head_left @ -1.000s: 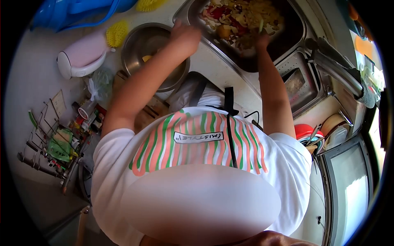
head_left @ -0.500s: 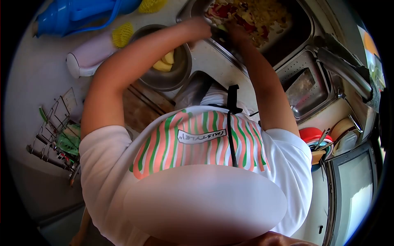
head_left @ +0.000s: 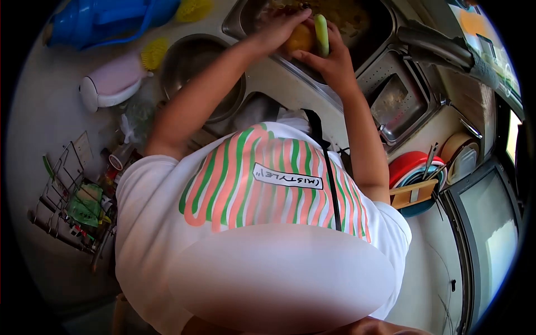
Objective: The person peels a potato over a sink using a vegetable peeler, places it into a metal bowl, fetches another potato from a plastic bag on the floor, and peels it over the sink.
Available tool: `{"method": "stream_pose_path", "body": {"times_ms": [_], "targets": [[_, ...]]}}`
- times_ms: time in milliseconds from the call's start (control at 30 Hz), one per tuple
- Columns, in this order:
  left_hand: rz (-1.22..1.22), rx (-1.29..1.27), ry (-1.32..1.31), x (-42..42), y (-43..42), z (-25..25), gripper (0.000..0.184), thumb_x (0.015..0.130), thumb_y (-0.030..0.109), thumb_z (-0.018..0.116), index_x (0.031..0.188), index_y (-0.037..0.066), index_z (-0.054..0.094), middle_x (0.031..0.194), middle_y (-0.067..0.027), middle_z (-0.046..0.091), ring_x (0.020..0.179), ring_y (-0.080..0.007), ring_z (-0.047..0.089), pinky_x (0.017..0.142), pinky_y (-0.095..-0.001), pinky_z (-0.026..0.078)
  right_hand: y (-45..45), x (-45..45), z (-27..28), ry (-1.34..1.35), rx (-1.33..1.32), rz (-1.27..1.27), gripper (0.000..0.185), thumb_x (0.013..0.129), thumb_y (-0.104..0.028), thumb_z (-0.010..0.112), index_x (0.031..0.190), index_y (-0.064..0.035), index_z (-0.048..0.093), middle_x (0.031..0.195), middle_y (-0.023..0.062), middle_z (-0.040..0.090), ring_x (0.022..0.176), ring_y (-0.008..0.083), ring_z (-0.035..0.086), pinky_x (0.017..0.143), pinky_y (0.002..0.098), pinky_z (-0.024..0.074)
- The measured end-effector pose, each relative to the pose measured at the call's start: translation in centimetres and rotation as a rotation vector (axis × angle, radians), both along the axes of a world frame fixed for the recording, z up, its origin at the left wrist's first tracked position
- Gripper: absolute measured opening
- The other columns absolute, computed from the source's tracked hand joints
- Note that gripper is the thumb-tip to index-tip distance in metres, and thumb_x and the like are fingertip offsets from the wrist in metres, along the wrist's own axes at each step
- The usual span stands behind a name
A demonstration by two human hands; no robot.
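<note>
My left hand [head_left: 279, 30] is at the near edge of the metal sink [head_left: 310, 73], its fingers over a round yellow-brown fruit or vegetable [head_left: 301, 39]. Beside it, my right hand [head_left: 336, 60] grips a light green handled tool [head_left: 322, 34], held upright against the round piece, thumb and fingers around it. The tool's working end is not clear. Peelings [head_left: 349, 19] lie in the sink beyond both hands, partly in shadow.
Left of the sink stands a metal bowl [head_left: 192, 61], partly behind my left forearm. Farther left are a pink-white kettle [head_left: 113, 82], a blue jug [head_left: 111, 22] and a wire rack [head_left: 61, 184]. On the right are a perforated tray [head_left: 391, 100] and stacked bowls [head_left: 410, 164].
My left hand has come over the sink edge onto the round piece. My right hand shows the green tool clearly beside it. The yellow pieces seen in the bowl are now out of sight.
</note>
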State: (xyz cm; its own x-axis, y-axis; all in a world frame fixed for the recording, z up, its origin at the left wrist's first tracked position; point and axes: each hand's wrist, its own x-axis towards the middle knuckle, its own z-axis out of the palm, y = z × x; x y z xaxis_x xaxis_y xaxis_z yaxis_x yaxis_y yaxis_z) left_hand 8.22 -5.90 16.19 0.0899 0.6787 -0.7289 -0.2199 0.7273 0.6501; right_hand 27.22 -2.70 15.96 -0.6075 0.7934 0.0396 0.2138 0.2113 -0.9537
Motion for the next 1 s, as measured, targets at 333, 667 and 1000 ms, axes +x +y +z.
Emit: {"method": "stream_pose_path", "body": {"times_ms": [333,667,1000], "targets": [[0.220,-0.057,-0.452,0.9,-2.9,4.3,0.050,0.107,0.055,0.042,0.132,0.014,0.057,0.111,-0.0057,0.070,0.087,-0.0197,0.067,0.064,-0.0338,0.052,-2.0,0.2,6.3,0.375,-0.347,-0.436,0.031,0.105,-0.030,0.059,0.109,-0.0021,0.073,0.094,-0.0011,0.069,0.091,0.0094,0.060,0.087,0.0244,0.0461],[0.318,0.016,-0.314,1.5,-3.6,6.8,0.048,0.109,0.053,0.041,0.138,0.018,0.055,0.124,-0.0029,0.066,0.105,-0.0172,0.066,0.079,-0.0378,0.056,-0.5,-3.8,7.2,0.221,-0.509,-0.244,0.021,0.098,-0.027,0.074,0.094,-0.0076,0.066,0.086,0.0037,0.071,0.074,0.0123,0.067,0.066,0.0269,0.0521],[0.221,0.194,-0.479,0.0,-4.7,7.4,0.058,0.110,0.055,0.037,0.121,0.003,0.061,0.099,-0.0159,0.072,0.080,-0.0224,0.067,0.068,-0.0326,0.053,5.4,0.6,-4.0,-0.386,-0.095,-0.570,0.020,0.097,-0.026,0.074,0.092,-0.0088,0.067,0.079,-0.0013,0.064,0.068,0.0104,0.057,0.061,0.0294,0.0466]]}}
